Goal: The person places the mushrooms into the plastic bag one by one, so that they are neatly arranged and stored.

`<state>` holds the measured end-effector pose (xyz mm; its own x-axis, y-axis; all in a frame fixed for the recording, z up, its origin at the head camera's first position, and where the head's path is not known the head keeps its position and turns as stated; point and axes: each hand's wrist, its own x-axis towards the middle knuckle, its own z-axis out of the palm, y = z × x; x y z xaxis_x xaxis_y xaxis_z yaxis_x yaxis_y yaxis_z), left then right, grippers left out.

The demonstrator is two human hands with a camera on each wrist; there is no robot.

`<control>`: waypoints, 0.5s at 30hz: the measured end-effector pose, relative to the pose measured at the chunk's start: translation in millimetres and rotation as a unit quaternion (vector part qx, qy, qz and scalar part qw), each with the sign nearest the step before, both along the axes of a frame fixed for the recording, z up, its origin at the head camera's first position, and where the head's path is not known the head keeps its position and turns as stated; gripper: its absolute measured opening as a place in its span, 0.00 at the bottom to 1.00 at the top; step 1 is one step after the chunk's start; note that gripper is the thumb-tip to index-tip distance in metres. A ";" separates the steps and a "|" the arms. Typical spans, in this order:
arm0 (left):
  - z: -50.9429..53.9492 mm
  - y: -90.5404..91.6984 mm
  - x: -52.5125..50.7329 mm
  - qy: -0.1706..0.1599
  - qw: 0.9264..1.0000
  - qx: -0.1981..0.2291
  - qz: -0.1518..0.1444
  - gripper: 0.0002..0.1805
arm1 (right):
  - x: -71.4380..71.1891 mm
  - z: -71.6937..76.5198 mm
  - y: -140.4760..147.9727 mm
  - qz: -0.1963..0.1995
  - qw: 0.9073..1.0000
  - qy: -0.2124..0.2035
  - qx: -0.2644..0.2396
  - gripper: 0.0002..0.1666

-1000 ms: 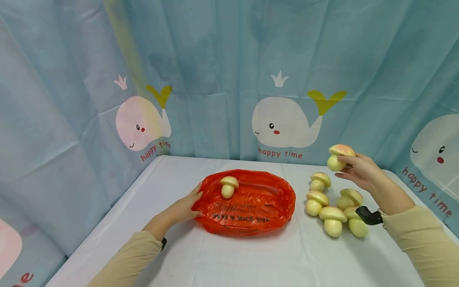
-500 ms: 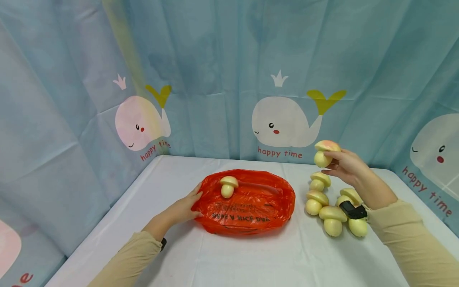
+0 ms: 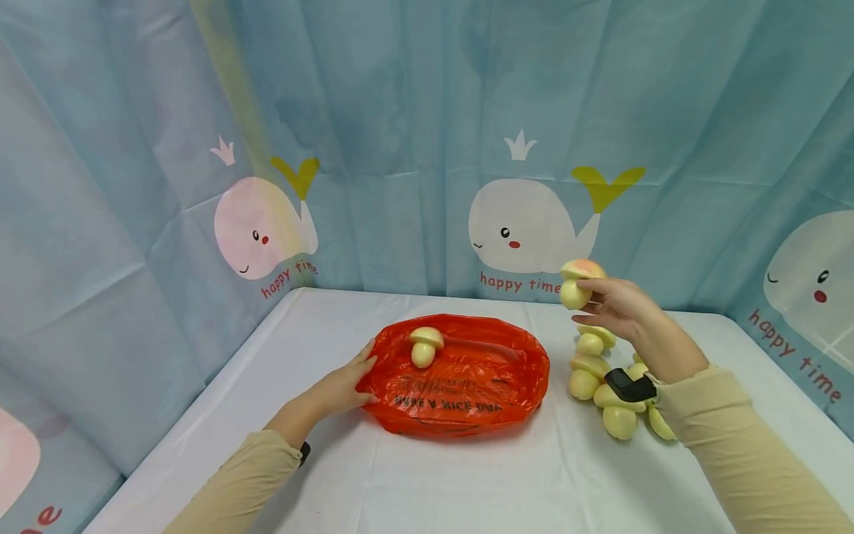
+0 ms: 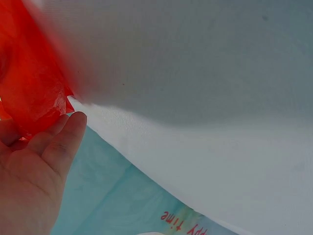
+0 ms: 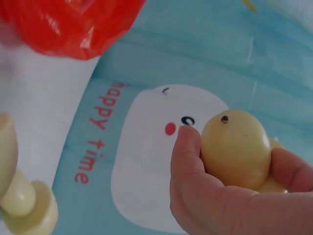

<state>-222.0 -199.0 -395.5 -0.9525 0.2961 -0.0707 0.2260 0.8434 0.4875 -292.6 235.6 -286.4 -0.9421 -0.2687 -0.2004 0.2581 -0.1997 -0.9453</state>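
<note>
In the head view my right hand holds a toy mushroom in the air, gripping its pale, rounded stem. The right wrist view shows the stem end of this mushroom between thumb and fingers, with a dark spot on it. A red plastic bag with dark print lies spread open on the table. Inside it, toward the back left, is another toy mushroom. My left hand rests against the bag's left side, fingers extended; in the left wrist view the fingertips touch the red plastic.
Several more toy mushrooms stand clustered on the right of the white table, partly hidden by my right forearm and its black wrist strap. A blue curtain with whale prints hangs right behind the table.
My right hand has carried its toy mushroom leftward, from over the right back edge toward the bag. My left hand, the bag and the mushroom in it have stayed put.
</note>
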 end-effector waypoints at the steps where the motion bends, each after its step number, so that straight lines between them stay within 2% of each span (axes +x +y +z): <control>1: 0.3 0.3 0.2 -0.001 1.000 0.001 0.001 0.39 | 0.1 0.3 -2.6 0.002 1.000 -0.005 -0.005 0.12; 5: 0.6 0.4 0.8 -0.001 1.000 0.000 0.001 0.39 | 0.8 1.6 -12.3 0.011 1.000 -0.020 -0.016 0.11; 15: -2.2 0.4 -1.0 0.005 1.000 -0.004 -0.004 0.39 | -1.5 2.5 -35.3 0.034 0.999 -0.018 0.020 0.11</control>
